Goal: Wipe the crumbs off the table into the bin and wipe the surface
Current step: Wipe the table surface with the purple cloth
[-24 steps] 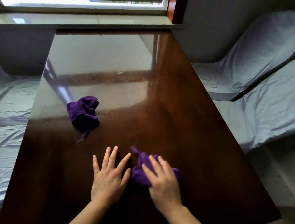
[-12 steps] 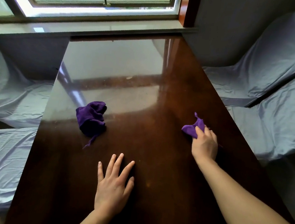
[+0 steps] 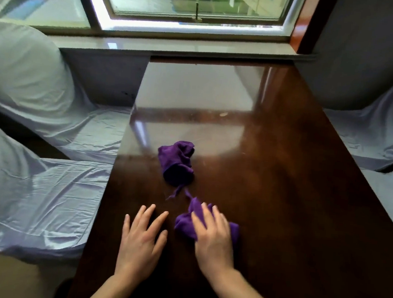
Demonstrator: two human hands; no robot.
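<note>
Fingers (image 3: 205,216) of the right hand (image 3: 214,239) are pressed, curled, onto a purple cloth (image 3: 184,225) — left hand (image 3: 141,238) splayed flat, empty, on the desk (image 3: 280,202); one crumb (image 3: 223,114) remains, no bin seen.

- The left hand (image 3: 140,238) lay flat on the dark glossy table (image 3: 280,202), fingers spread.
- The right hand (image 3: 214,237) pressed down on a crumpled purple cloth (image 3: 184,225), just beside the left hand.
- A second purple cloth (image 3: 176,162) sat bunched farther out, near the first.
- A pale crumb (image 3: 223,114) lay toward the window (image 3: 192,5).
- Grey-covered seats (image 3: 35,183) flanked the table.
</note>
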